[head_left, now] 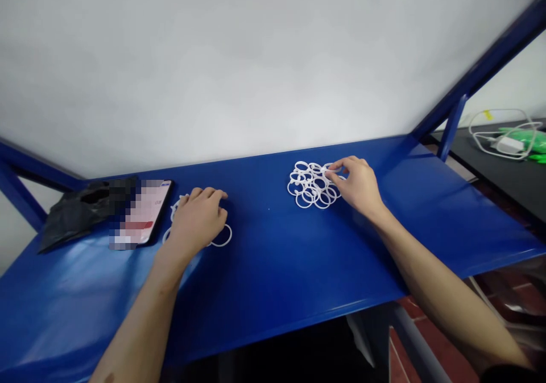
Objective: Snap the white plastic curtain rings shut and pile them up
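A heap of several white plastic rings (310,185) lies on the blue shelf (273,258), right of its middle. My right hand (358,185) rests at the heap's right edge, its thumb and fingertips pinched on one white ring there. My left hand (198,219) lies palm down with curled fingers over a smaller group of white rings (222,236) on the left part of the shelf. One ring shows at its right side and others at its left. What is under the palm is hidden.
A phone (143,212) with a lit screen lies left of my left hand, beside a black plastic bag (72,215). Blue frame bars (478,75) rise at the right. A black table (503,172) beyond holds a white cable and green items. A white wall stands behind.
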Motion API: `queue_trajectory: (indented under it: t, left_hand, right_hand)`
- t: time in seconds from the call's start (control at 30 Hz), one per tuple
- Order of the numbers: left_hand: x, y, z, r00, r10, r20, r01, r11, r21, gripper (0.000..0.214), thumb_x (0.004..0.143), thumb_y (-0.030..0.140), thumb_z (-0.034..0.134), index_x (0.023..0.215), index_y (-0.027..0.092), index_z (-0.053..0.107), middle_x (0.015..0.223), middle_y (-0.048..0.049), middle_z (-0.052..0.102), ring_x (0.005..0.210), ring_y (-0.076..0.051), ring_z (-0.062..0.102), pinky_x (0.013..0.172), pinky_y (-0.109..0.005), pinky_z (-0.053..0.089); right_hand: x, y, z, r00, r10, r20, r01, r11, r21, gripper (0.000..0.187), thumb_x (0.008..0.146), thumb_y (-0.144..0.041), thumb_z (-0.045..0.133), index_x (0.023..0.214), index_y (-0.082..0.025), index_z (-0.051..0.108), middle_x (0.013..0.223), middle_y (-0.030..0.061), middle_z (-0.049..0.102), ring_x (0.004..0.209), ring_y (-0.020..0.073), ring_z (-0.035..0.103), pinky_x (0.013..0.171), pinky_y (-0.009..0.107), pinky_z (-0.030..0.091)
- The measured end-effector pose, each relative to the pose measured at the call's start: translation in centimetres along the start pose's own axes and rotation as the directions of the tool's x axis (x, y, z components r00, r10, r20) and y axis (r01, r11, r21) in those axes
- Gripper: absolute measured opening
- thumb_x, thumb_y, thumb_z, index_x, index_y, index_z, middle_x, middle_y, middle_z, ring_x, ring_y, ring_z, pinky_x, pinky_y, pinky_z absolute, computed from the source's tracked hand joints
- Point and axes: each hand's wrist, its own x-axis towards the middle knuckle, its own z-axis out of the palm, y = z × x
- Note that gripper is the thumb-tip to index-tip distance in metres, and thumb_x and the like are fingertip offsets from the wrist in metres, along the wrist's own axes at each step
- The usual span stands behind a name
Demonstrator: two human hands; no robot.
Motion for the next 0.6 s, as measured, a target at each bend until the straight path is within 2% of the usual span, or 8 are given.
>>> queue_trajectory:
  t: [0.1,0.23,0.43,0.6]
  left_hand:
    - [-0.1,0.0,0.1,0.999,0.022,0.040,-0.022,1.000,-0.005,0.037,0.087,0.023,0.042,0.112,0.020,0.069,0.118,-0.0107,0.070,0.114,-0.035,0.058,0.099,-0.056,0.045]
    - [-0.1,-0.6,0.2,0.999,0.047,0.024,-0.045,0.996,-0.083,0.035,0.089,0.029,0.042,0.108,0.022,0.070,0.114,-0.0092,0.073,0.110,-0.033,0.061,0.096,-0.051,0.047]
    - [0.0,-3.1,0.5,0.982,0.188,0.020,-0.181,0.966,-0.187,0.034,0.084,0.025,0.046,0.106,0.025,0.071,0.113,-0.0055,0.074,0.106,-0.029,0.064,0.097,-0.044,0.048]
    - [0.1,-3.0,0.6,0.985,0.171,-0.006,-0.169,0.968,-0.187,0.023,0.088,0.034,0.048,0.091,0.027,0.069,0.101,-0.0059,0.075,0.095,-0.029,0.065,0.086,-0.042,0.049]
  right_hand:
    - [0.0,0.1,0.3,0.998,-0.006,0.070,0.004,1.000,0.026,0.007,0.083,-0.028,0.072,0.088,-0.022,0.073,0.098,0.0064,0.070,0.090,0.0246,0.060,0.085,0.041,0.047]
    - [-0.3,-0.4,0.3,0.989,-0.034,0.143,0.030,0.999,0.033,0.016,0.082,-0.037,0.073,0.089,-0.024,0.075,0.101,0.0088,0.069,0.095,0.0278,0.059,0.083,0.043,0.047]
    - [-0.1,-0.6,-0.2,1.000,-0.028,-0.005,0.028,0.994,0.102,0.016,0.088,-0.037,0.065,0.086,-0.023,0.074,0.092,0.0075,0.071,0.084,0.0254,0.058,0.082,0.046,0.047]
    - [-0.5,-1.1,0.1,0.997,-0.068,-0.022,0.070,0.992,0.105,0.015,0.090,-0.034,0.063,0.086,-0.023,0.073,0.092,0.0074,0.072,0.086,0.0259,0.058,0.083,0.045,0.047]
